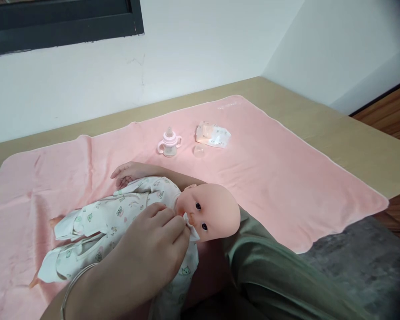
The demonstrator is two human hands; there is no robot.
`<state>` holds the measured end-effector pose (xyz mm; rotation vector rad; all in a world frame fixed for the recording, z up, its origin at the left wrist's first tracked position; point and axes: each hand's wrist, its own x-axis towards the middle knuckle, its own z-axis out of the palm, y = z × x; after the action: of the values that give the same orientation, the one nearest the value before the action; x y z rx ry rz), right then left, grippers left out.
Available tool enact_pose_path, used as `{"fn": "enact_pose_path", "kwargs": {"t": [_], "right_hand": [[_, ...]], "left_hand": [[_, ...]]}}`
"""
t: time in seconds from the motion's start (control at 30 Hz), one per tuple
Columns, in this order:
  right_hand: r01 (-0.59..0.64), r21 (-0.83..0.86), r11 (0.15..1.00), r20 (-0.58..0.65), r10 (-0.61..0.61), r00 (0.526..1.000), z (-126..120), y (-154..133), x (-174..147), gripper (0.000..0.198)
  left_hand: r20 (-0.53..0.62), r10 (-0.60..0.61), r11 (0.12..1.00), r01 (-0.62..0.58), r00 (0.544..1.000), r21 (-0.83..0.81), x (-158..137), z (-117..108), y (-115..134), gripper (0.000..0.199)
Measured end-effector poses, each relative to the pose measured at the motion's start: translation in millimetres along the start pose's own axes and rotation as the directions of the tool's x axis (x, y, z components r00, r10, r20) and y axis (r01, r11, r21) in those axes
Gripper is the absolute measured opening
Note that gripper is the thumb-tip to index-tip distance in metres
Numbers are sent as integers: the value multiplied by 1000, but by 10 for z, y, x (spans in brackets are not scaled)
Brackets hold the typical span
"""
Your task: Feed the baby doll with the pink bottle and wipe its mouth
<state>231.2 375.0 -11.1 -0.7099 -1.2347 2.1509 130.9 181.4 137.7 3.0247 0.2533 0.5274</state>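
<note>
A baby doll (216, 206) in a white printed sleepsuit (133, 206) lies on its back across my lap, its head to the right. My left hand (153, 249), with a bangle at the wrist, pinches a white tissue (192, 229) against the doll's mouth area; the tissue is mostly hidden in the fingers. Behind the doll's head and shoulders passes my right arm. Beyond the doll's far side my right hand (130, 173) shows, fingers loosely bent and pointing left, with nothing seen in them.
A pink blanket (270, 178) covers much of the wooden platform (323, 120). On it stand a pink-handled baby bottle (170, 142), a clear dome cap (198, 151) and a soft printed packet (213, 134). My green-trousered leg (270, 253) is at right. A white wall (200, 49) rises behind.
</note>
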Motion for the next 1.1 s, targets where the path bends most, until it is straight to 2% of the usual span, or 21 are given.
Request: {"fn": "enact_pose_path", "kwargs": {"t": [0.1,0.23,0.4,0.53,0.8,0.97,1.1], "right_hand": [[-13,2,1000,-14,13,1000,25,-23,-26,19],[-13,-5,1000,-25,13,1000,52,-43,-48,19],[-18,-30,999,-28,17,999,38,-29,-39,18],[-7,-14,1000,-13,7,1000,17,-4,-12,16],[-10,-8,1000,-22,10,1000,29,-25,-46,20],[-40,-8,999,-46,40,998,63,-55,-46,19],[-47,-12,999,-55,47,997,82,-65,-22,19]], "left_hand": [[40,-23,1000,23,999,-3,1,-14,-23,23],[33,-41,999,40,999,15,-2,-22,-47,24],[-34,-51,996,53,998,75,4,3,-124,29],[-65,-48,997,52,997,64,23,37,-171,30],[-29,-4,997,7,1000,76,31,28,-113,33],[-80,32,994,-23,996,110,26,56,-70,32],[-46,36,998,-34,998,57,32,58,-19,31]]}}
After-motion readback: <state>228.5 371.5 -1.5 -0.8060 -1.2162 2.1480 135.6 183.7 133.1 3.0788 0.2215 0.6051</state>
